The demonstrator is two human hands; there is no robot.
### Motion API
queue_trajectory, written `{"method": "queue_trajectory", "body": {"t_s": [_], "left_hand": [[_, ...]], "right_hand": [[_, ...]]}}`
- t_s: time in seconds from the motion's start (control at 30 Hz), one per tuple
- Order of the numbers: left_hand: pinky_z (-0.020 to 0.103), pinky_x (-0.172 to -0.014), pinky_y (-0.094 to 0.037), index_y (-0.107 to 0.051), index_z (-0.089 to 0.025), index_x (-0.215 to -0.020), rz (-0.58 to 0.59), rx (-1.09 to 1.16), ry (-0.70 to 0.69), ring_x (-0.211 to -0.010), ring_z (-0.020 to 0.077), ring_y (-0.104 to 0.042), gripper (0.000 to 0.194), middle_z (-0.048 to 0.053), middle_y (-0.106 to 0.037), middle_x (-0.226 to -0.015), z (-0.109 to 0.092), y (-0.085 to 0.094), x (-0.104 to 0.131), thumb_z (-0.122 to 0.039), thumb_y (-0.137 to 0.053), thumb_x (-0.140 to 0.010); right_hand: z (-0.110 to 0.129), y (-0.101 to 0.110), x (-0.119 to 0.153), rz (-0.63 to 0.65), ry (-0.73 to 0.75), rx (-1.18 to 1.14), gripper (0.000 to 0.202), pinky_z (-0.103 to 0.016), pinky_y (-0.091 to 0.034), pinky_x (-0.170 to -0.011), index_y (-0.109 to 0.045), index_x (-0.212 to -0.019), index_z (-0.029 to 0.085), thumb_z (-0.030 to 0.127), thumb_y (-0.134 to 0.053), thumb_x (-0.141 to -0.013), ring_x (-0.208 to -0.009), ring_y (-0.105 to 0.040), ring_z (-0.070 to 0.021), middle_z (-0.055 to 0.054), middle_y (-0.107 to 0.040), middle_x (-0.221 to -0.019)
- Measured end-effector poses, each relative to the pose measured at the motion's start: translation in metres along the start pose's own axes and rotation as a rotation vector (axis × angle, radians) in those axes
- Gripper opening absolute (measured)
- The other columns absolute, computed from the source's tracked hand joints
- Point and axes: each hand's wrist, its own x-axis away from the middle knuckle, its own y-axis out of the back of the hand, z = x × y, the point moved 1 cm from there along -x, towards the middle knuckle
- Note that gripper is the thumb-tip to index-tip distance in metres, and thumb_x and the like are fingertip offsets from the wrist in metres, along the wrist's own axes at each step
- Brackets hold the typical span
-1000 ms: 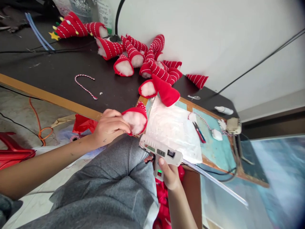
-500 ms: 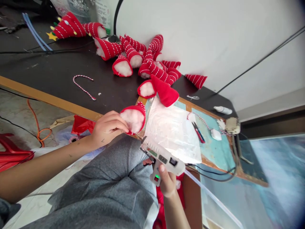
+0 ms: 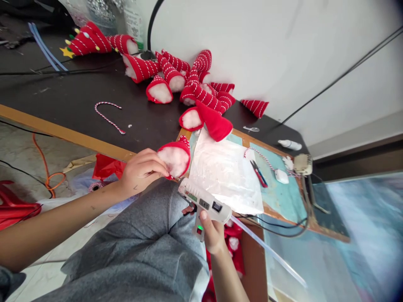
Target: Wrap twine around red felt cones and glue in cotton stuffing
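My left hand (image 3: 145,170) pinches the lower rim of a red felt cone (image 3: 174,158), whose open end faces me and shows white stuffing. My right hand (image 3: 210,228) grips a white hot glue gun (image 3: 204,201) by its handle, where a green light glows. A clear glue stick (image 3: 267,247) sticks out of the gun's back end. The gun's front lies just below the cone's rim; its nozzle tip is hidden. Beyond the cone lies a plain red felt cone (image 3: 217,121) beside a stuffed one (image 3: 191,119).
Several red cones with twisted cord lie at the back. A cord piece (image 3: 102,115) rests on the dark table (image 3: 72,96). White paper (image 3: 226,172), scissors (image 3: 259,174) and a small white bottle (image 3: 289,144) are on the right. Below, a box (image 3: 256,264) holds red pieces.
The glue gun has shifted left and slightly up, bringing its front closer under the cone. My left hand keeps its pinch. The whole view has moved slightly.
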Motion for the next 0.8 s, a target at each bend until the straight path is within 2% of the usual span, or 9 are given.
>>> {"method": "queue_trajectory", "body": {"t_s": [0.07, 0.17, 0.37, 0.5, 0.63, 0.8], "left_hand": [[0.033, -0.071, -0.051, -0.075, -0.023, -0.086, 0.006, -0.001, 0.001, -0.072, 0.0158, -0.069, 0.016, 0.0, -0.08, -0.081, 0.0, 0.0, 0.001, -0.021, -0.072, -0.101], [0.033, -0.071, -0.052, -0.075, -0.024, -0.085, 0.009, -0.002, 0.002, -0.072, 0.016, -0.069, 0.016, -0.001, -0.08, -0.081, 0.0, 0.0, 0.002, -0.02, -0.072, -0.101], [0.035, -0.071, -0.051, -0.078, -0.029, -0.088, 0.002, 0.02, 0.046, -0.073, 0.0172, -0.069, 0.015, -0.002, -0.081, -0.082, 0.001, 0.0, 0.004, -0.016, -0.076, -0.096], [0.035, -0.071, -0.05, -0.078, -0.03, -0.087, -0.005, 0.033, 0.047, -0.073, 0.017, -0.067, 0.016, -0.002, -0.081, -0.081, 0.002, -0.001, 0.005, -0.017, -0.075, -0.096], [0.036, -0.073, -0.05, -0.079, -0.028, -0.087, -0.003, 0.047, 0.06, -0.074, 0.0176, -0.068, 0.015, -0.001, -0.081, -0.082, 0.0, -0.001, 0.005, -0.016, -0.076, -0.096], [0.037, -0.074, -0.051, -0.078, -0.026, -0.079, 0.04, 0.065, 0.172, -0.074, 0.0178, -0.07, 0.024, 0.0, -0.082, -0.081, -0.004, 0.001, 0.004, -0.029, -0.071, -0.102]], "right_hand": [[0.002, -0.002, -0.001, -0.003, -0.041, -0.008, 0.057, -0.043, -0.059, -0.097, -0.083, -0.094, 0.021, 0.072, -0.057, -0.099, -0.093, -0.076, -0.0296, -0.01, -0.08, -0.092], [0.003, -0.002, 0.0, -0.034, -0.071, -0.023, 0.056, -0.045, -0.057, -0.102, -0.082, -0.095, 0.02, 0.072, -0.06, -0.097, -0.095, -0.076, -0.0303, -0.01, -0.08, -0.09], [0.001, 0.005, 0.008, -0.077, -0.041, -0.042, 0.053, -0.049, -0.059, -0.102, -0.084, -0.103, 0.02, 0.067, -0.059, -0.1, -0.103, -0.077, -0.0331, -0.013, -0.081, -0.095], [0.008, 0.005, 0.006, -0.009, -0.006, -0.016, 0.049, -0.046, -0.06, -0.097, -0.085, -0.098, 0.022, 0.064, -0.058, -0.102, -0.094, -0.078, -0.031, -0.011, -0.081, -0.092], [0.013, 0.002, 0.0, -0.01, -0.013, -0.018, 0.049, -0.045, -0.058, -0.101, -0.083, -0.104, 0.022, 0.064, -0.059, -0.102, -0.099, -0.077, -0.0307, -0.011, -0.082, -0.1], [0.011, -0.001, -0.004, -0.022, -0.121, -0.035, 0.056, -0.04, -0.058, -0.088, -0.08, -0.087, 0.02, 0.07, -0.059, -0.099, -0.086, -0.075, -0.0285, -0.01, -0.08, -0.086]]}}
